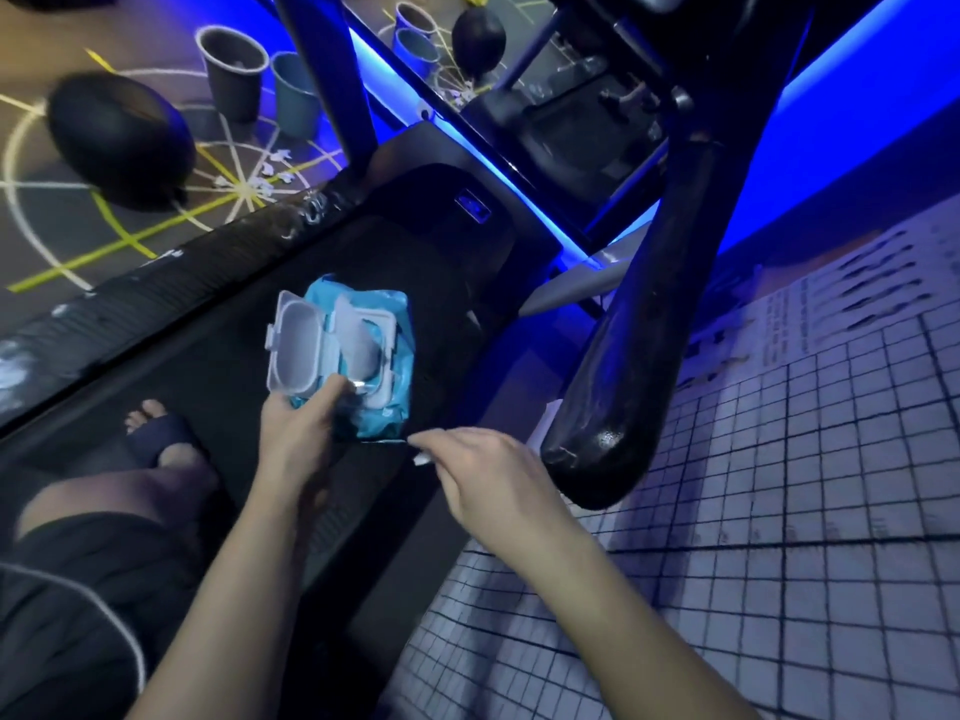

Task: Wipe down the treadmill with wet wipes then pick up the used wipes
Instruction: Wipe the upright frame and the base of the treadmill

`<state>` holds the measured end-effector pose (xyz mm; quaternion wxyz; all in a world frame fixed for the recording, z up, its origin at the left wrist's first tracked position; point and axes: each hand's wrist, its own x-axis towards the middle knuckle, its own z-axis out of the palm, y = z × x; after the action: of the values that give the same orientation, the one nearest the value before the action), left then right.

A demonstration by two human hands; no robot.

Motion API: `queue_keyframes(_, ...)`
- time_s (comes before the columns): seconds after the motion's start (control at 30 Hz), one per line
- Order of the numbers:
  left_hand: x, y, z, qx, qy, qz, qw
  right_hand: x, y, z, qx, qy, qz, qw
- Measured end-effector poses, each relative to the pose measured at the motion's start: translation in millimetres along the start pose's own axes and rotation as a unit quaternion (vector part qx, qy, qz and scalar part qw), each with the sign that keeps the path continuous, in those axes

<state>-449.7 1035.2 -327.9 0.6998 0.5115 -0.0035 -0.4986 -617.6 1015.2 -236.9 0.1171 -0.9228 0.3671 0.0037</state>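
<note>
Your left hand (296,433) is gripping the blue wipes pack (382,324) at its near end, thumb up by the opening, flip lid (293,345) swung open to the left, all of it over the treadmill belt (208,350). Your right hand (493,470), just beside the pack's near corner, is pinching a small white scrap (420,458), too blurry to say if it's a wipe. Your slippered foot (161,433) is on the belt, and the black handlebar (639,330) hangs on the right.
</note>
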Motion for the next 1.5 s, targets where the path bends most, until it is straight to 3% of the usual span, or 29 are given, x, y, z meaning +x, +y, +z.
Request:
queue_keyframes(0.07, 1.9, 10.2, -7.6, 0.014, 0.024, 0.02, 0.999, 17.3, -6.1, 16.3, 0.111, 0.03, 0.074, 0.991)
queue_keyframes(0.17, 4.5, 18.3, -22.9, 0.057, 0.046, 0.041, 0.996, 42.1, -7.6, 50.5, 0.294, 0.09, 0.219, 0.926)
queue_keyframes(0.23, 14.9, 16.7, -42.2, 0.079, 0.064, 0.048, 0.994, 55.0, -6.2, 76.6, 0.392, 0.094, 0.315, 0.859)
queue_keyframes(0.33, 25.7, 23.7, -59.4, 0.134, 0.118, 0.015, 0.984, 70.3, -7.3, 110.7, 0.544, 0.062, 0.426, 0.721)
queue_keyframes(0.4, 28.0, 29.6, -60.7, 0.12, 0.111, 0.015, 0.986, 76.7, -7.2, 124.0, 0.605, 0.04, 0.472, 0.64)
queue_keyframes(0.57, 28.7, 43.3, -49.2, 0.106, 0.103, 0.037, 0.988, 79.5, -4.1, 129.6, 0.676, 0.03, 0.509, 0.532)
queue_keyframes(0.73, 31.2, 65.5, -38.7, 0.099, 0.11, 0.058, 0.987, 87.5, -15.2, 139.4, 0.748, 0.05, 0.424, 0.508)
queue_keyframes(0.83, 35.7, 79.0, -41.7, 0.081, 0.109, 0.071, 0.988, 108.7, -26.9, 146.7, 0.776, 0.075, 0.406, 0.477)
queue_keyframes(0.93, 45.4, 96.3, -46.3, 0.063, 0.105, 0.088, 0.989, 145.4, -35.2, 149.0, 0.771, 0.107, 0.418, 0.469)
queue_keyframes(1.07, 75.6, 122.4, -57.4, 0.056, 0.112, 0.1, 0.987, 208.5, -39.9, 133.1, 0.725, 0.126, 0.425, 0.526)
queue_keyframes(1.27, 138.2, 162.5, -83.7, 0.055, 0.133, 0.099, 0.985, 296.5, -52.5, 120.5, 0.681, 0.114, 0.433, 0.579)
queue_keyframes(1.33, 160.0, 172.6, -92.9, 0.057, 0.145, 0.085, 0.984, 320.8, -54.7, 132.4, 0.652, 0.086, 0.449, 0.605)
queue_keyframes(1.5, 208.9, 194.3, -103.2, 0.063, 0.17, 0.07, 0.981, 381.2, -54.4, 155.1, 0.589, -0.037, 0.502, 0.632)
